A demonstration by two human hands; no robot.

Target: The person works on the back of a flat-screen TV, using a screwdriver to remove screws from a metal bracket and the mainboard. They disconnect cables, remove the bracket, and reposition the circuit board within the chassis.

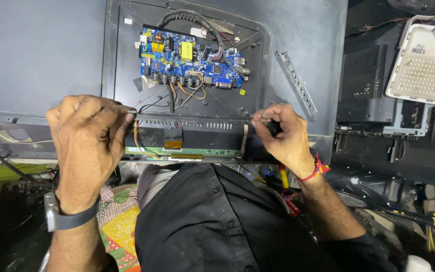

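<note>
- Both hands pinch a long metal strip (pixel 192 118): left hand (pixel 89 138) clamps its left end, right hand (pixel 280 136) its right.
- Strip's long axis runs left-right, below the blue circuit board (pixel 187 63).

Both arms reach forward, wrists level. The left hand (pixel 89 136) is curled knuckles-up, fingers (pixel 122 117) pinched together; the right hand (pixel 283 136) is likewise closed in a pinch.

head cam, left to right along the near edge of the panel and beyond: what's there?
Left hand gripping the dark metal strip → orange flat cable under that strip → right hand on the strip's other end → loose perforated metal bracket → white LED lamp housing at far right.
</note>
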